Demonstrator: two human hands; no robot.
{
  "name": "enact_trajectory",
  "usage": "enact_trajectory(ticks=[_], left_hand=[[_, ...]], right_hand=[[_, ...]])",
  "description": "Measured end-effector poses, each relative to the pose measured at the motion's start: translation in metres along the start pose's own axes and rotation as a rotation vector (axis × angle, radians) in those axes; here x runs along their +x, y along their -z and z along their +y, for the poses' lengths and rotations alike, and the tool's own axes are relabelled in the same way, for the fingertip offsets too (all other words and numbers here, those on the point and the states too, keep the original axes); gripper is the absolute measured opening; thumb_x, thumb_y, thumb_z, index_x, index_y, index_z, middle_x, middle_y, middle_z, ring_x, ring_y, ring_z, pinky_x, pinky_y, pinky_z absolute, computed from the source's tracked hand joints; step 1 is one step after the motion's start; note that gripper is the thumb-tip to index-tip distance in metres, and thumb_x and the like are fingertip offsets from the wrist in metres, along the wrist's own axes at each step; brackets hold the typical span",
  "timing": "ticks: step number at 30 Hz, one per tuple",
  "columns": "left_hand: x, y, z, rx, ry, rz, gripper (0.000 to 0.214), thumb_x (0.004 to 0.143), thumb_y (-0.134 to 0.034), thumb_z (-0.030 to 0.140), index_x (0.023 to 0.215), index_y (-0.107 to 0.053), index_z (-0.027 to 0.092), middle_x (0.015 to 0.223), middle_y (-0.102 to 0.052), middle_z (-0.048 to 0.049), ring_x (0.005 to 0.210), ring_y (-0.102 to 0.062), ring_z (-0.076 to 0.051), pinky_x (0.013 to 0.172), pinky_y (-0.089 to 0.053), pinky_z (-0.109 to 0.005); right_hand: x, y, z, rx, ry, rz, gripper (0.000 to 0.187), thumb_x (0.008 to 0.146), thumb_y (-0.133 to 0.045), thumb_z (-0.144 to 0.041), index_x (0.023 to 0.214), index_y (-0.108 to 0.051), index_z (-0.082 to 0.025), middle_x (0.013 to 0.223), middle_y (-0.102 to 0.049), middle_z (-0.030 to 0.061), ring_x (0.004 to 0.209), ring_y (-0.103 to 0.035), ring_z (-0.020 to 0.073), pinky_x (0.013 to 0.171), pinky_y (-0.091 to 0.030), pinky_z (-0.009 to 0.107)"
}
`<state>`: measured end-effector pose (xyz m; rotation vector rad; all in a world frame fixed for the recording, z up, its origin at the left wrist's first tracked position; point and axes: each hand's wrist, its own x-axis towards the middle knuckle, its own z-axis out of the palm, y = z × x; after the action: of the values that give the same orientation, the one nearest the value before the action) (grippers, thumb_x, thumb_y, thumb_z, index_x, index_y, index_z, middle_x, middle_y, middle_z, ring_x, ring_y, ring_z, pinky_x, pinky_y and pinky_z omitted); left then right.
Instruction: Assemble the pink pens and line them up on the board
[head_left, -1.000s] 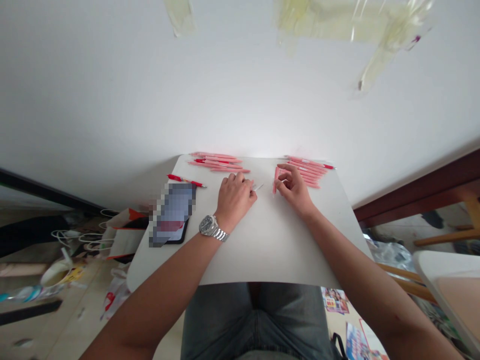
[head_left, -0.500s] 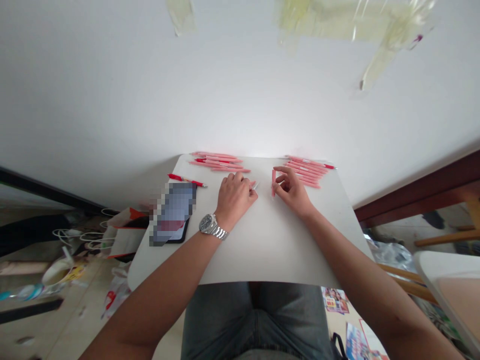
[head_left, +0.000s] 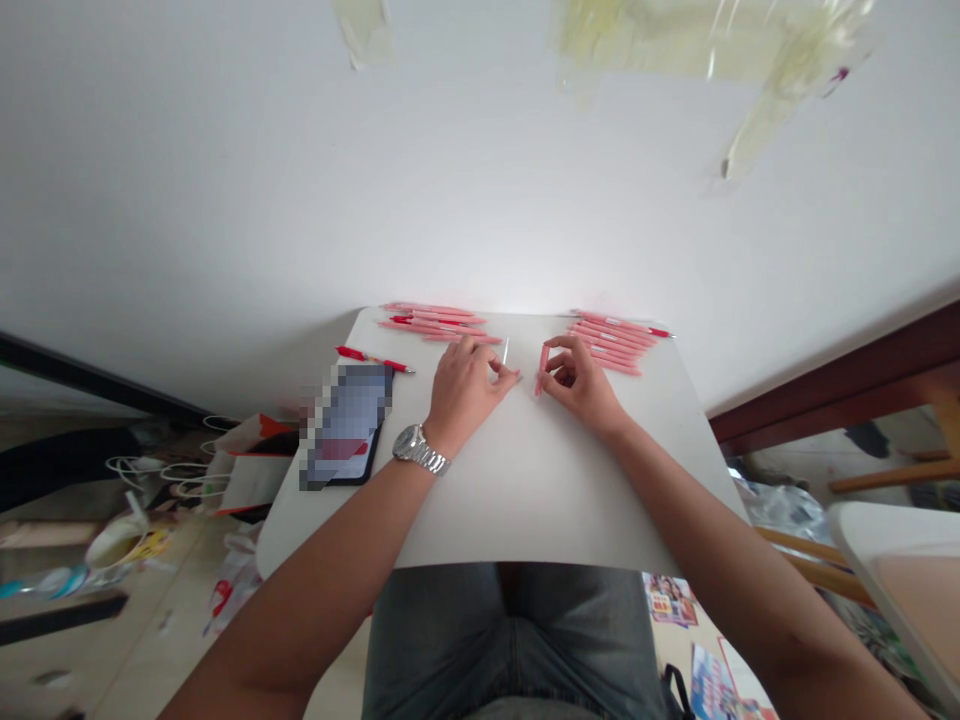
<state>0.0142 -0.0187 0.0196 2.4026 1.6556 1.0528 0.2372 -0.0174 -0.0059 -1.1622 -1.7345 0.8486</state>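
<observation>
My left hand [head_left: 466,390], wearing a metal wristwatch [head_left: 420,448], is closed in a pinch over the middle of the table. A thin white pen refill [head_left: 505,351] sticks up beyond its fingers, and a small tip shows at the thumb. Just to the right, my right hand [head_left: 577,378] pinches a pink pen barrel [head_left: 542,366] between thumb and fingers, nearly upright in view. The barrel and the refill are apart. Beyond my left hand lies a group of pink pens [head_left: 435,318], one of them red. Another row of pink pens [head_left: 611,345] lies behind my right hand.
At the table's left side are a red pen [head_left: 375,360] and a phone [head_left: 345,425] with a blurred screen. The white table [head_left: 540,510] stands against a wall [head_left: 480,180]. Paper bags [head_left: 255,465] sit on the floor at left; a second white surface [head_left: 900,530] is at right.
My left hand has turned a little, and the white refill now points up instead of to the right. The pink barrel in my right hand has tilted and moved slightly left.
</observation>
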Motion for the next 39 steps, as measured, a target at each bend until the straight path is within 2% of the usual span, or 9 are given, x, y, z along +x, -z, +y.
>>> enact_trajectory(ticks=[3, 7, 11, 14, 18, 22, 30, 34, 39], left_hand=[[0.000, 0.000, -0.002, -0.074, 0.031, 0.022, 0.014, 0.088, -0.075, 0.021, 0.086, -0.061, 0.022, 0.111, -0.066, -0.0086, 0.107, -0.068, -0.027, 0.092, -0.056, -0.040], [0.000, -0.002, -0.003, -0.168, 0.082, 0.031, 0.011, 0.087, -0.070, 0.016, 0.088, -0.060, 0.021, 0.116, -0.062, -0.0071, 0.082, -0.066, -0.017, 0.074, -0.056, -0.034], [0.001, -0.005, -0.005, -0.322, 0.043, 0.058, 0.013, 0.084, -0.066, 0.011, 0.087, -0.058, 0.021, 0.118, -0.059, -0.0080, 0.078, -0.062, -0.014, 0.077, -0.057, -0.032], [0.001, -0.008, -0.007, -0.395, 0.033, 0.040, 0.014, 0.084, -0.064, 0.010, 0.087, -0.056, 0.021, 0.105, -0.062, -0.0060, 0.082, -0.064, -0.016, 0.075, -0.055, -0.030], [0.000, -0.008, -0.007, -0.387, 0.092, -0.027, 0.014, 0.088, -0.063, 0.014, 0.085, -0.052, 0.023, 0.074, -0.060, 0.0029, 0.066, -0.060, -0.015, 0.066, -0.045, -0.028], [-0.001, -0.007, -0.006, -0.420, 0.122, -0.058, 0.013, 0.089, -0.061, 0.017, 0.087, -0.051, 0.024, 0.066, -0.057, 0.0061, 0.056, -0.055, -0.013, 0.060, -0.039, -0.026], [0.002, -0.008, -0.010, -0.504, 0.110, -0.041, 0.016, 0.095, -0.059, 0.018, 0.108, -0.055, 0.025, 0.096, -0.071, 0.0004, 0.080, -0.070, -0.015, 0.075, -0.051, -0.026], [0.002, -0.006, -0.011, -0.426, 0.044, -0.074, 0.011, 0.099, -0.053, 0.018, 0.106, -0.059, 0.025, 0.095, -0.070, -0.0004, 0.082, -0.068, -0.016, 0.078, -0.051, -0.028], [0.000, -0.007, -0.012, -0.383, -0.009, -0.078, 0.021, 0.102, -0.047, 0.015, 0.102, -0.066, 0.023, 0.107, -0.074, -0.0045, 0.090, -0.069, -0.018, 0.079, -0.051, -0.030]], right_hand=[[0.001, 0.000, 0.001, -0.010, -0.007, 0.025, 0.043, 0.090, -0.070, -0.035, 0.126, -0.048, -0.028, 0.093, -0.070, -0.0016, 0.061, -0.057, 0.0117, 0.060, -0.045, 0.027], [0.002, -0.001, 0.003, 0.005, -0.012, 0.032, 0.043, 0.089, -0.070, -0.034, 0.125, -0.046, -0.028, 0.092, -0.070, -0.0023, 0.061, -0.058, 0.0115, 0.060, -0.044, 0.027], [0.001, -0.002, 0.002, 0.011, -0.009, 0.035, 0.043, 0.089, -0.069, -0.034, 0.125, -0.046, -0.028, 0.093, -0.070, -0.0017, 0.061, -0.059, 0.0118, 0.060, -0.045, 0.027], [0.001, -0.003, 0.000, 0.000, -0.012, 0.033, 0.042, 0.089, -0.069, -0.034, 0.124, -0.047, -0.028, 0.094, -0.071, -0.0014, 0.062, -0.059, 0.0121, 0.061, -0.046, 0.027], [0.000, -0.003, -0.001, -0.012, -0.016, 0.031, 0.043, 0.089, -0.070, -0.034, 0.124, -0.047, -0.028, 0.094, -0.072, -0.0009, 0.062, -0.060, 0.0124, 0.061, -0.046, 0.027], [0.001, -0.004, -0.001, -0.013, -0.011, 0.032, 0.043, 0.089, -0.070, -0.036, 0.125, -0.047, -0.028, 0.095, -0.073, -0.0001, 0.063, -0.061, 0.0129, 0.061, -0.046, 0.027], [0.001, -0.005, 0.000, -0.012, -0.009, 0.037, 0.042, 0.089, -0.069, -0.035, 0.125, -0.047, -0.028, 0.097, -0.073, 0.0004, 0.063, -0.062, 0.0133, 0.060, -0.048, 0.028], [0.001, -0.005, 0.000, -0.010, -0.008, 0.049, 0.042, 0.089, -0.068, -0.035, 0.124, -0.046, -0.028, 0.097, -0.072, 0.0003, 0.063, -0.062, 0.0131, 0.060, -0.048, 0.028], [0.000, -0.006, -0.001, -0.004, -0.025, 0.062, 0.042, 0.089, -0.068, -0.036, 0.124, -0.046, -0.028, 0.096, -0.072, 0.0001, 0.063, -0.062, 0.0133, 0.060, -0.047, 0.028]])
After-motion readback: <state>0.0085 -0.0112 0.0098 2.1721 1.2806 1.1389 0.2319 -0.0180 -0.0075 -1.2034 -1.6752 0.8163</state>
